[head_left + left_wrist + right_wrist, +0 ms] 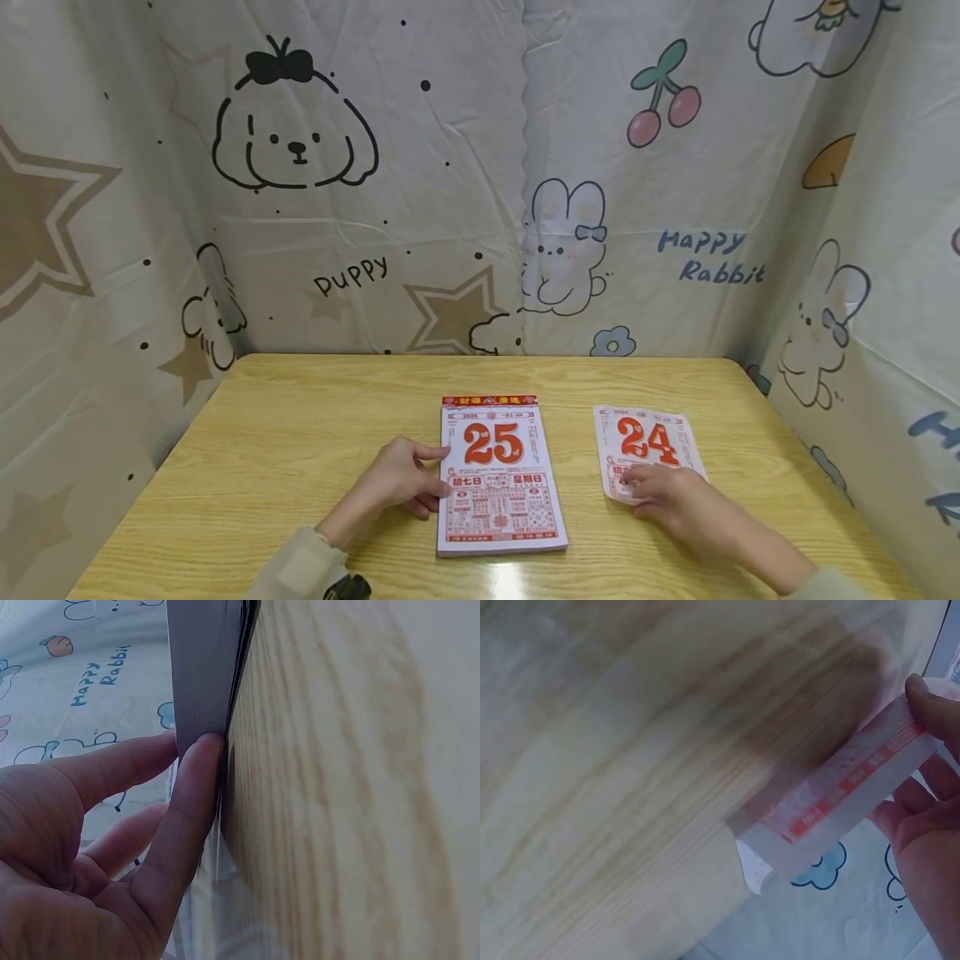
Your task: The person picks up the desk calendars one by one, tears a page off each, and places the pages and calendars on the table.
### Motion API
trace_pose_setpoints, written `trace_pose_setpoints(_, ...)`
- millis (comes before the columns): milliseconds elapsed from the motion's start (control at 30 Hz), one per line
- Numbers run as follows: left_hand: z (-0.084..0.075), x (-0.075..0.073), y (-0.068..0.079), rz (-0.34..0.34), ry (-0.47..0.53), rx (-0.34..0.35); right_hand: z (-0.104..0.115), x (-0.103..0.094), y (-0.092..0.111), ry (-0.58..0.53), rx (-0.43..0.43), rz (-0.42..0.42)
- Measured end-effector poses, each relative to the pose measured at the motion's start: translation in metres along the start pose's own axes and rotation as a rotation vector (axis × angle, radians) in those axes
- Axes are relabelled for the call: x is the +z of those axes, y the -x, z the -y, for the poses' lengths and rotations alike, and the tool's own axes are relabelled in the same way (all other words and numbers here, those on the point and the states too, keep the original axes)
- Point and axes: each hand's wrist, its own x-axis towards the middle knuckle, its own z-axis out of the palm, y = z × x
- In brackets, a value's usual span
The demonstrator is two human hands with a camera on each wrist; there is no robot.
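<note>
A tear-off wall calendar (498,492) with a red top strip and a large red 25 lies on the table. My left hand (397,475) is at its left side, extended fingertips against the edge. In the left wrist view the calendar's thick paper side (206,667) rises beside the fingertips. Off to the right, my right hand (686,504) pinches the lower part of a loose calendar page (637,429) printed with a red 24. The page (840,780) is bent and shows its printed red band in the right wrist view.
The wood-grain table (322,400) is bordered at the back and sides by a pale curtain (465,125) with cartoon animals, stars and cherries. A dark object (348,587) shows at the left sleeve.
</note>
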Motion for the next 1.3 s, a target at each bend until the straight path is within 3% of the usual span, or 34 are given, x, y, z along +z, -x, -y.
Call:
trace_pose_setpoints(233,0.000,-0.003,0.000,-0.003,-0.011,-0.007,0.004,0.004,0.001,-0.011,0.021,0.042)
trace_pose_setpoints(400,0.001,-0.003,0.001,0.002,0.000,0.003,0.006,-0.003,0.004,0.065,0.235,-0.078)
trace_pose_setpoints(500,0.001,-0.003,0.002,-0.001,0.000,0.004,-0.004,-0.013,0.004,0.083,0.389,-0.127)
trace_pose_setpoints(633,0.000,-0.003,0.003,-0.007,-0.002,0.000,-0.021,-0.021,0.008,0.120,0.552,0.004)
trace_pose_setpoints(733,0.001,-0.004,0.004,-0.007,0.000,0.002,-0.027,-0.019,0.012,0.103,0.615,0.090)
trace_pose_setpoints(1133,0.001,-0.002,0.002,0.004,-0.006,0.006,-0.030,-0.017,0.005,0.070,0.613,0.150)
trace_pose_setpoints(1300,-0.001,-0.005,0.001,0.040,-0.009,0.037,-0.024,-0.020,0.005,0.105,0.553,0.076)
